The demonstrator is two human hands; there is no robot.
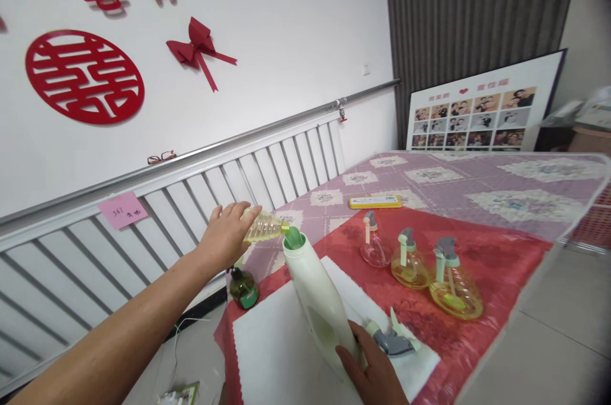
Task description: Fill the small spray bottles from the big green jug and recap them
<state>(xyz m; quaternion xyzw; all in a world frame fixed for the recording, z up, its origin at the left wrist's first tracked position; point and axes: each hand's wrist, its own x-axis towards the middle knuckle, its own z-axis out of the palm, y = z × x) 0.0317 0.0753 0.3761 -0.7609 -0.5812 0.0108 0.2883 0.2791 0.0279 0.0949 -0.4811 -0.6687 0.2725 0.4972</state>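
My left hand is closed around a clear ribbed bottle with some yellow in it. The bottle lies tipped over, its neck at the green pouring spout in the mouth of a pale detergent jug. Whether liquid passes between them I cannot make out. Low on the jug, my right hand grips it, some fingers hidden behind it. The jug leans over a white cloth. A grey and green spray head lies on that cloth, just right of the jug.
Three spray bottles stand on the red cloth: one nearly colourless, two with yellow liquid. A dark green pump bottle is at the table's left edge, near the radiator. A yellow case lies behind.
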